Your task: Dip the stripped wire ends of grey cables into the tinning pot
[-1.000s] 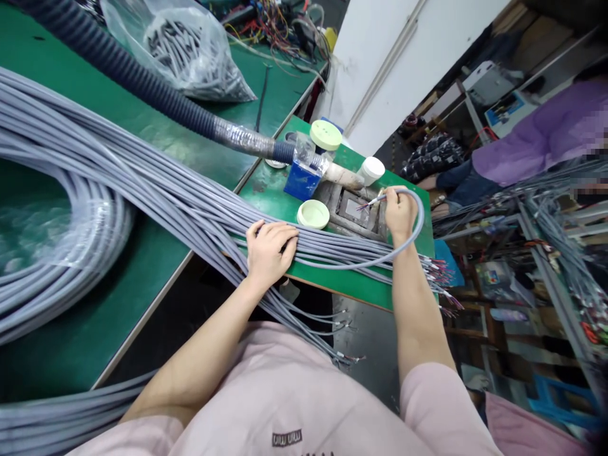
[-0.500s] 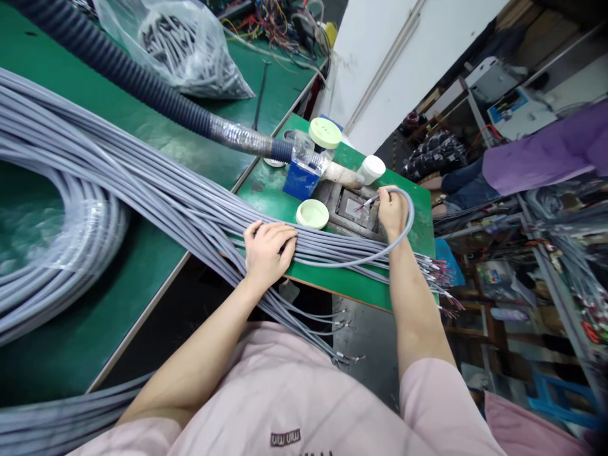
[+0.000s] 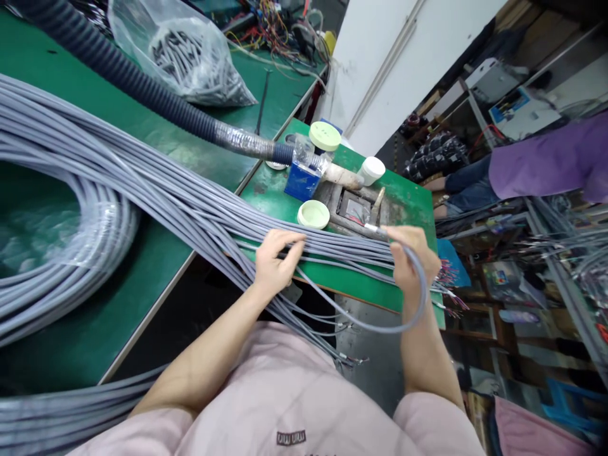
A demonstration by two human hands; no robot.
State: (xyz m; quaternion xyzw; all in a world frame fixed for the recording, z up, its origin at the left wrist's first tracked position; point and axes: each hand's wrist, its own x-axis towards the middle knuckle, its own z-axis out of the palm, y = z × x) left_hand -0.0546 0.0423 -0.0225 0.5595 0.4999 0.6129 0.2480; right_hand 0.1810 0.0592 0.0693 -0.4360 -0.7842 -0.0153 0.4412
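Observation:
My right hand (image 3: 414,258) is closed on a grey cable (image 3: 380,326) close to its end. A white sleeve (image 3: 372,228) and thin coloured wires show at that end, pointing left by the square metal-framed pot (image 3: 358,208). From there the cable loops down and back toward my left hand. My left hand (image 3: 279,261) rests at the near edge of the grey cable bundle (image 3: 332,239), its thumb and forefinger slightly apart over the cables. Left of the pot sits an open pale-green tub (image 3: 313,215).
A ribbed dark hose (image 3: 166,101) ends in a nozzle above the pot, beside a blue box (image 3: 303,182). Behind stand a white jar (image 3: 372,170) and a green-lidded container (image 3: 325,135). Coiled cables (image 3: 102,253) and a plastic bag (image 3: 199,66) lie left. Another person (image 3: 536,164) is at right.
My right hand has drawn the cable end back from the pot, toward me and to the right. The cable loop now hangs lower. My left hand has shifted slightly right, its fingers less spread.

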